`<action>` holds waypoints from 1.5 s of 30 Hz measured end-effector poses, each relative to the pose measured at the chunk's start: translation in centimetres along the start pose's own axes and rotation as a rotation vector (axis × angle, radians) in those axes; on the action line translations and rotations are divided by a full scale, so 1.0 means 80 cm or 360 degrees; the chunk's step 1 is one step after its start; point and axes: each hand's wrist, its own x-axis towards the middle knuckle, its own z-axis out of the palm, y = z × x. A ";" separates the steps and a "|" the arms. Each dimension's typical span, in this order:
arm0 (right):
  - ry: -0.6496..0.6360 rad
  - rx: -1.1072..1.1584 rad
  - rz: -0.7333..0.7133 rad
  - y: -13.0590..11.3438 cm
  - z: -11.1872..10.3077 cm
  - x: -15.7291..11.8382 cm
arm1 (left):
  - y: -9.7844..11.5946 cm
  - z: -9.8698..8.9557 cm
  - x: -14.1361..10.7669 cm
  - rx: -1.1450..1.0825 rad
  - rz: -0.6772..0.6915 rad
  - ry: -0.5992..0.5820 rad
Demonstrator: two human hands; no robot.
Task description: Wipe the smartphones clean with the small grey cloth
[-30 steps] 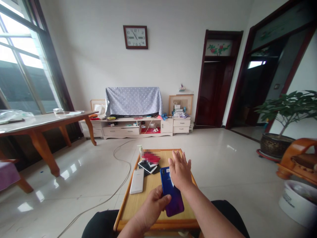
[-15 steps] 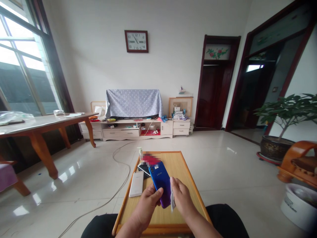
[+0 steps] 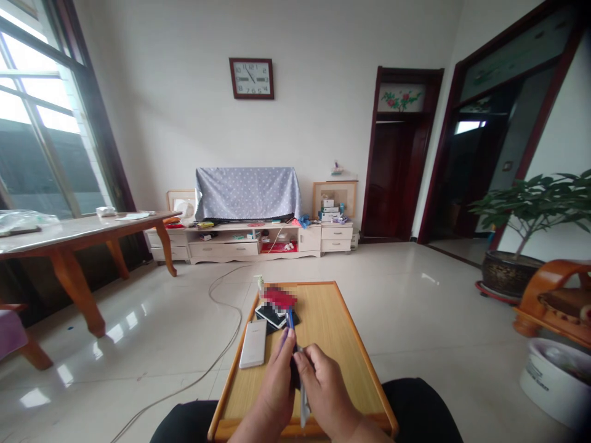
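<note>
My left hand (image 3: 279, 368) grips a blue smartphone (image 3: 290, 319), now turned edge-on above the small wooden table (image 3: 337, 344). Pinched in my right hand (image 3: 323, 376) is a white wipe (image 3: 303, 411), pressed against the phone's side; part of it hangs below my fingers. Most of the phone is hidden behind both hands. To the left on the tabletop lies a white smartphone (image 3: 253, 344), back up. Beyond it sits another phone (image 3: 271, 315) with a white edge, partly over something dark.
A blurred red item (image 3: 281, 298) and a pump bottle (image 3: 260, 285) stand at the table's far end. A cable (image 3: 231, 344) runs along the floor at left. My knees flank the table; a white bucket (image 3: 549, 381) is at right.
The blue phone has turned from showing its back to edge-on and come slightly lower. My right hand has moved left, bringing the wipe against the phone's side.
</note>
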 end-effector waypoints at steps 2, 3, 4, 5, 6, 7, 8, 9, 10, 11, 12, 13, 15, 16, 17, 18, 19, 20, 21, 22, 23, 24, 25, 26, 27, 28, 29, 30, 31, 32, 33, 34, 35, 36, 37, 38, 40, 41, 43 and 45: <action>-0.0060 0.0089 -0.0012 -0.004 0.006 -0.002 | 0.001 -0.003 -0.002 -0.0151 -0.0216 -0.0002; -0.0041 0.0135 -0.0006 -0.005 0.007 0.000 | 0.003 -0.005 -0.002 -0.0228 -0.0308 -0.0040; 0.0014 0.0173 0.0007 -0.007 0.007 0.004 | 0.005 -0.007 -0.003 -0.0301 -0.0377 -0.0103; 0.0099 0.0201 0.0026 -0.008 0.005 0.010 | 0.007 -0.009 -0.004 -0.0368 -0.0422 -0.0178; 0.0197 0.0219 0.0045 -0.010 0.002 0.017 | 0.010 -0.011 -0.005 -0.0429 -0.0442 -0.0250; 0.0291 0.0227 0.0061 -0.011 -0.002 0.025 | 0.011 -0.012 -0.005 -0.0486 -0.0450 -0.0297; 0.0371 0.0221 0.0066 -0.013 -0.007 0.033 | 0.012 -0.013 -0.004 -0.0542 -0.0453 -0.0324; 0.0444 0.0197 0.0045 -0.015 -0.011 0.041 | 0.012 -0.013 -0.004 -0.0594 -0.0448 -0.0333; 0.0513 0.0149 -0.0006 -0.017 -0.014 0.048 | 0.011 -0.013 -0.003 -0.0637 -0.0439 -0.0339; 0.0566 0.0076 -0.0089 -0.019 -0.017 0.054 | 0.009 -0.012 -0.002 -0.0670 -0.0429 -0.0342; 0.0591 -0.0022 -0.0198 -0.020 -0.017 0.057 | 0.007 -0.012 -0.001 -0.0690 -0.0425 -0.0350; 0.0583 -0.0144 -0.0324 -0.020 -0.016 0.059 | 0.005 -0.012 -0.001 -0.0704 -0.0425 -0.0361; 0.0461 -0.0429 -0.0558 -0.018 -0.010 0.054 | 0.001 -0.014 0.000 -0.0729 -0.0434 -0.0373; 0.0366 -0.0573 -0.0641 -0.017 -0.005 0.048 | 0.001 -0.016 -0.001 -0.0740 -0.0449 -0.0371; 0.0267 -0.0703 -0.0704 -0.016 0.000 0.040 | 0.001 -0.019 -0.001 -0.0746 -0.0473 -0.0372; 0.0171 -0.0809 -0.0752 -0.015 0.005 0.029 | 0.001 -0.024 -0.001 -0.0747 -0.0501 -0.0380; 0.0077 -0.0882 -0.0791 -0.015 0.009 0.018 | 0.002 -0.028 -0.001 -0.0740 -0.0530 -0.0393; -0.0012 -0.0922 -0.0833 -0.017 0.012 0.007 | 0.004 -0.034 -0.001 -0.0730 -0.0554 -0.0407; -0.0097 -0.0938 -0.0888 -0.020 0.014 -0.004 | 0.006 -0.038 0.000 -0.0721 -0.0572 -0.0424; -0.0177 -0.0941 -0.0956 -0.023 0.014 -0.013 | 0.008 -0.043 0.000 -0.0717 -0.0584 -0.0439; -0.0245 -0.0943 -0.1031 -0.026 0.013 -0.020 | 0.010 -0.046 -0.001 -0.0717 -0.0592 -0.0448; -0.0295 -0.0957 -0.1103 -0.029 0.010 -0.023 | 0.012 -0.047 -0.001 -0.0720 -0.0600 -0.0450; -0.0327 -0.0990 -0.1162 -0.030 0.007 -0.021 | 0.014 -0.048 -0.002 -0.0727 -0.0603 -0.0451; -0.0340 -0.1042 -0.1199 -0.030 0.002 -0.016 | 0.015 -0.046 -0.002 -0.0734 -0.0600 -0.0452; -0.0332 -0.1109 -0.1205 -0.029 -0.003 -0.008 | 0.017 -0.044 -0.004 -0.0739 -0.0585 -0.0451; -0.0303 -0.1183 -0.1183 -0.027 -0.009 0.003 | 0.018 -0.041 -0.005 -0.0739 -0.0556 -0.0442; -0.0265 -0.1258 -0.1146 -0.024 -0.014 0.015 | 0.018 -0.038 -0.006 -0.0728 -0.0524 -0.0428; -0.0231 -0.1325 -0.1106 -0.021 -0.019 0.026 | 0.019 -0.035 -0.007 -0.0710 -0.0496 -0.0410; -0.0209 -0.1381 -0.1072 -0.018 -0.023 0.034 | 0.019 -0.033 -0.007 -0.0690 -0.0475 -0.0395; -0.0207 -0.1421 -0.1050 -0.015 -0.025 0.037 | 0.019 -0.033 -0.007 -0.0679 -0.0464 -0.0389; -0.0232 -0.1444 -0.1045 -0.014 -0.026 0.036 | 0.019 -0.033 -0.007 -0.0680 -0.0459 -0.0390; -0.0289 -0.1449 -0.1066 -0.013 -0.024 0.030 | 0.019 -0.035 -0.007 -0.0692 -0.0461 -0.0389; -0.0371 -0.1437 -0.1112 -0.013 -0.022 0.021 | 0.020 -0.036 -0.007 -0.0708 -0.0472 -0.0385; -0.0461 -0.1412 -0.1174 -0.014 -0.018 0.011 | 0.020 -0.038 -0.007 -0.0719 -0.0495 -0.0377; -0.0551 -0.1385 -0.1241 -0.015 -0.015 0.001 | 0.020 -0.040 -0.007 -0.0722 -0.0533 -0.0363; -0.0624 -0.1364 -0.1295 -0.017 -0.013 -0.006 | 0.020 -0.040 -0.008 -0.0718 -0.0575 -0.0347; -0.0649 -0.1354 -0.1310 -0.020 -0.013 -0.005 | 0.019 -0.038 -0.010 -0.0710 -0.0611 -0.0329; -0.0595 -0.1369 -0.1263 -0.021 -0.016 0.002 | 0.019 -0.035 -0.011 -0.0708 -0.0592 -0.0335; -0.0416 -0.1413 -0.1115 -0.022 -0.023 0.023 | 0.019 -0.029 -0.012 -0.0676 -0.0529 -0.0358; -0.0265 -0.1438 -0.1011 -0.021 -0.029 0.039 | 0.019 -0.026 -0.011 -0.0612 -0.0507 -0.0370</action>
